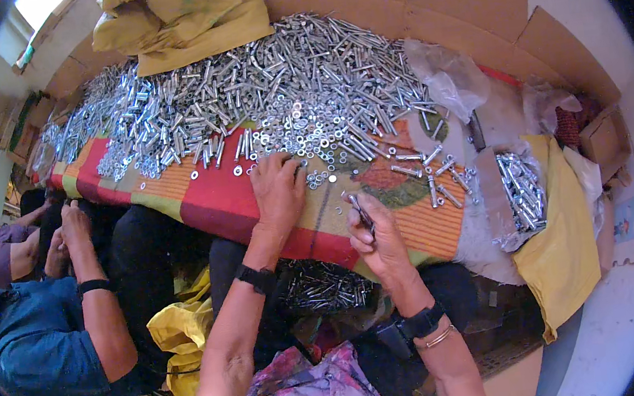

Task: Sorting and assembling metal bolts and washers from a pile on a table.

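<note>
Palm down on the patterned cloth, my left hand (279,190) rests at the near edge of a heap of washers and nuts (314,132). Its fingers are bent slightly apart, their tips among the small metal rings; nothing shows in its grip. To the right, my right hand (381,236) is closed around a metal bolt (362,212), which sticks out past the thumb and fingers at a slant. Several bolts with nuts on them (438,177) lie on the cloth to the right of this hand. Behind both hands spreads a large pile of loose bolts (243,82).
An open box of bolts (521,192) stands at the right beside yellow sacking (561,242). Below the cloth's edge is a dark container of bolts (326,286). Cardboard walls (459,1) border the far side. A person in a teal shirt (53,334) sits close at the left.
</note>
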`<action>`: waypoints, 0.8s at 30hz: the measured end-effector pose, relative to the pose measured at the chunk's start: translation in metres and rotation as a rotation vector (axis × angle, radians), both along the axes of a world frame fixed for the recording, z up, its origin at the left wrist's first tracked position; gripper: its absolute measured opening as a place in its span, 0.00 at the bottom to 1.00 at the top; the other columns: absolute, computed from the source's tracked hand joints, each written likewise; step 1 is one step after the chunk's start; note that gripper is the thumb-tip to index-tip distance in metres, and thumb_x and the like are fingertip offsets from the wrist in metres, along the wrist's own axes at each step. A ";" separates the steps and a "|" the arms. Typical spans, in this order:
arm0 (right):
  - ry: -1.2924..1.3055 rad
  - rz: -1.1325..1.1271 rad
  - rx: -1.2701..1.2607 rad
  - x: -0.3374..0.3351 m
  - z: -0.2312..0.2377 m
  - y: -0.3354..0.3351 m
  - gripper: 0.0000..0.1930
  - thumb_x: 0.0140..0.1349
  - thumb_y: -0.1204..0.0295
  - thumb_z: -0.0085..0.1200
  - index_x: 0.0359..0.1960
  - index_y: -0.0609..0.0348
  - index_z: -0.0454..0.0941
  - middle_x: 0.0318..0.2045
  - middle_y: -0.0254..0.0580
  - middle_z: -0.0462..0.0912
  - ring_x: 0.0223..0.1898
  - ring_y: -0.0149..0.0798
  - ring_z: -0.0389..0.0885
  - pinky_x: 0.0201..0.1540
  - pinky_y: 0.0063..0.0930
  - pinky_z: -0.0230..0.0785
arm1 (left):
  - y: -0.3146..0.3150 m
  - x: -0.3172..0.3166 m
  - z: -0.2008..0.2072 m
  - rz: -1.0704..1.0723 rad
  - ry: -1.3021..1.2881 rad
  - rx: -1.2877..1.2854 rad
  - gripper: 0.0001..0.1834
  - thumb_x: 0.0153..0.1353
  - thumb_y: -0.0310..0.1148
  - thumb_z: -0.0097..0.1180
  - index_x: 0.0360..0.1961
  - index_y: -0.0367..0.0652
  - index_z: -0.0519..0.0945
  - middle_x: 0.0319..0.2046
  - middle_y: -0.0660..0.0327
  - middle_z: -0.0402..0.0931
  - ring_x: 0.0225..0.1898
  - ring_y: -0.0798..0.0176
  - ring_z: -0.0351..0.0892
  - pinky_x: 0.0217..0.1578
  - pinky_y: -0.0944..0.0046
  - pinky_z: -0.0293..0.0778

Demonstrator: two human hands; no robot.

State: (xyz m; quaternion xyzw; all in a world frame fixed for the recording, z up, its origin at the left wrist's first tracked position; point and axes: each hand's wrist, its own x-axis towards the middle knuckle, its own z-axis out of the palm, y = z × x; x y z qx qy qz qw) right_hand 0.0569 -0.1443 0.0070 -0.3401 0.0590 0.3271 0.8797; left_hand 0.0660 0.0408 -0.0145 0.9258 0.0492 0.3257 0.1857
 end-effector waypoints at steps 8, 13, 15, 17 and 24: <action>-0.058 -0.039 -0.123 0.004 -0.004 0.000 0.08 0.58 0.69 0.48 0.37 0.57 0.73 0.19 0.29 0.71 0.11 0.18 0.57 0.09 0.10 0.45 | -0.005 0.000 0.006 -0.006 0.071 0.026 0.02 0.47 0.28 0.55 0.23 0.43 0.75 0.31 0.60 0.71 0.36 0.57 0.70 0.36 0.58 0.61; -0.105 -0.026 -0.321 0.006 0.001 0.002 0.08 0.59 0.69 0.47 0.37 0.59 0.73 0.17 0.28 0.69 0.10 0.18 0.56 0.09 0.11 0.44 | -0.047 -0.033 0.016 -0.276 0.019 -0.295 0.03 0.46 0.25 0.55 0.25 0.41 0.74 0.32 0.60 0.72 0.36 0.58 0.72 0.36 0.59 0.62; -0.130 0.000 -0.364 0.004 0.002 0.004 0.09 0.59 0.69 0.47 0.37 0.59 0.73 0.17 0.28 0.68 0.10 0.17 0.55 0.09 0.11 0.44 | -0.057 -0.043 0.023 -0.265 0.012 -0.243 0.04 0.46 0.25 0.55 0.26 0.41 0.73 0.31 0.60 0.72 0.35 0.57 0.72 0.37 0.59 0.62; -0.154 0.021 -0.409 0.002 0.001 0.005 0.09 0.59 0.69 0.47 0.37 0.59 0.73 0.16 0.28 0.68 0.09 0.17 0.55 0.09 0.11 0.44 | -0.060 -0.046 0.022 -0.258 0.005 -0.194 0.05 0.47 0.25 0.55 0.27 0.41 0.73 0.31 0.60 0.73 0.35 0.57 0.72 0.37 0.59 0.62; -0.102 -0.108 -0.382 0.003 -0.001 -0.001 0.07 0.56 0.66 0.52 0.26 0.54 0.71 0.15 0.27 0.67 0.09 0.17 0.55 0.08 0.12 0.44 | -0.057 -0.033 0.011 -0.315 -0.077 -0.201 0.08 0.49 0.27 0.55 0.32 0.40 0.75 0.34 0.60 0.72 0.36 0.57 0.71 0.40 0.59 0.62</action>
